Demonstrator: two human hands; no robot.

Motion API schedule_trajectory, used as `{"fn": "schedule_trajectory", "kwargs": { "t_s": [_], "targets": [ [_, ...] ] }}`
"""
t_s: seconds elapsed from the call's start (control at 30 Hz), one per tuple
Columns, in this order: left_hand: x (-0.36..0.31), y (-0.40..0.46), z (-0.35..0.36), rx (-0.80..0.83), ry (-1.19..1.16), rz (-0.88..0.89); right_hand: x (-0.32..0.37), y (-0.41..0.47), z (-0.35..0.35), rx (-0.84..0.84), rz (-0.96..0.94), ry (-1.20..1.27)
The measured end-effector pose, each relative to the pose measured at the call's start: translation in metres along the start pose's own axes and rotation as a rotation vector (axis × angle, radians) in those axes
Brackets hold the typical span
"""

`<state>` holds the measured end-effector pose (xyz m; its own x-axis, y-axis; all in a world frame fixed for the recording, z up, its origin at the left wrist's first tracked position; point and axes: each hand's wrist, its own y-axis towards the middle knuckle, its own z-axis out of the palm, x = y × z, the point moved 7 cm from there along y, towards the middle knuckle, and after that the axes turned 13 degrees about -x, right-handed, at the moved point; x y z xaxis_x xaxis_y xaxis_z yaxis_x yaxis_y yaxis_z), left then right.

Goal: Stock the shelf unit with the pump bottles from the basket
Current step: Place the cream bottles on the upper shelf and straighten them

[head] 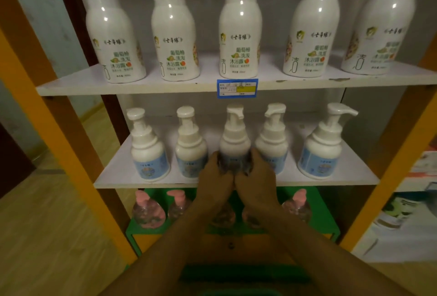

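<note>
Head view: left hand point(215, 177) and right hand point(256, 176) grip middle pump bottle point(234, 142).

Glossy white plastic pump bottles point(240, 26)

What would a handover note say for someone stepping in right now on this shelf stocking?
Hands: left hand and right hand both grip the middle pump bottle on the middle shelf.
Things: that bottle stands upright, third in a row of five blue-label bottles. Five taller bottles fill the top shelf. Pink-pump bottles sit on the green tier below. A green edge at the bottom of the view may be the basket; its contents are not visible.
Done: top and middle rows look full.
Left: release the bottle, check the basket for any remaining.
</note>
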<state>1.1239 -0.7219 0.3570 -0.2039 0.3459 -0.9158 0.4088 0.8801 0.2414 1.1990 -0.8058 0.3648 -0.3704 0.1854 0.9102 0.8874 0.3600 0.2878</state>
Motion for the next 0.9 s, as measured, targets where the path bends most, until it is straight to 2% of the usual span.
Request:
{"fn": "schedule_trajectory", "kwargs": {
  "t_s": [0.33,0.5,0.9],
  "targets": [
    [0.002,0.005,0.008,0.071,0.01,0.0,-0.01,0.013,0.006,0.05,0.035,0.117],
    [-0.004,-0.001,0.009,0.068,0.016,0.065,-0.013,0.006,-0.001,0.091,-0.015,0.086],
    [-0.004,-0.008,0.007,0.09,0.0,0.069,-0.012,-0.002,-0.009,0.114,-0.049,0.044]
  ]
}}
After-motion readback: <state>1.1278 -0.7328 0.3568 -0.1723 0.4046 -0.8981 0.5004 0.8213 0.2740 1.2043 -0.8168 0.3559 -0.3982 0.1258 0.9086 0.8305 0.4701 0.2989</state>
